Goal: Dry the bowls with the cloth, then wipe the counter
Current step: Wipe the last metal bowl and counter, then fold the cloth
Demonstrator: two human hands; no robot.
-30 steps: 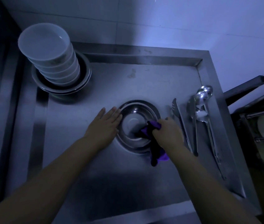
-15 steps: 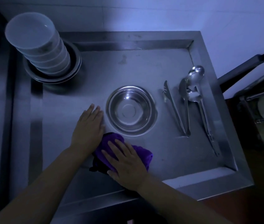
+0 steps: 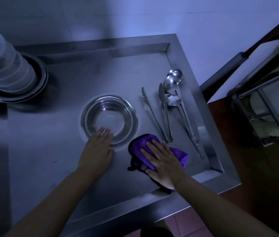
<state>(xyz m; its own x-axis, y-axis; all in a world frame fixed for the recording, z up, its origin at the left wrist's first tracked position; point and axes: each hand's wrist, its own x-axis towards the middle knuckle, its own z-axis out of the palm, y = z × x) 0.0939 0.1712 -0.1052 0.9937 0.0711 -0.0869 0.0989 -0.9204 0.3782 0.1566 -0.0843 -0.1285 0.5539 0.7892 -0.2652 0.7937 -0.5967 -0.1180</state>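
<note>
The cloth (image 3: 157,149) has slid right of the steel bowl (image 3: 109,119); right hand (image 3: 162,161) flat on it, left hand (image 3: 97,147) flat at the rim; press evenly, overlap strokes across the bench (image 3: 49,151).

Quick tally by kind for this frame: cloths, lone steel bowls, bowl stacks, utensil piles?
Purple cloth: 1
Lone steel bowl: 1
Stack of white bowls: 1 (bowls within too blurred to count)
Utensil pile: 1 (pieces overlap)
Total: 4
</note>
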